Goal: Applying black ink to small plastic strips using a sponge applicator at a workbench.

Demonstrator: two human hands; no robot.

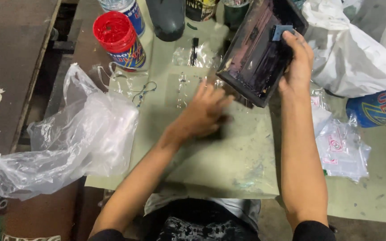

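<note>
Close to the person, a green sheet (228, 169) lies flat on the worktop (371, 196). It has small paint marks on it.

The left hand (204, 114) is over the middle of the sheet. It looks blurry. Its fingers are spread a little and bent down. Something dark shows under the palm, but I cannot tell what it is or if the grip has hold of it.

To the left, a big clear bag (68, 143) lies crumpled, half on the sheet and half off it. To the right, small clear packets (342, 149) lie in a pile by the right arm.

The right hand (296, 62) is up higher, further away. Its grip is closed on the edge of a black tray (258, 49). The tray is tilted, with its low corner just beside the left hand's fingertips. The tray is dirty with dark paint inside. A small blue piece (280, 32) sits at the tray's edge, touching the right fingers.

Further back, a red tub (119, 40) stands on the sheet's left side. Near it lie thin strings with beads (144, 91). A big white bag (358, 49) sits on the far right, with a blue tub (378, 109) lying on its side below it.
</note>
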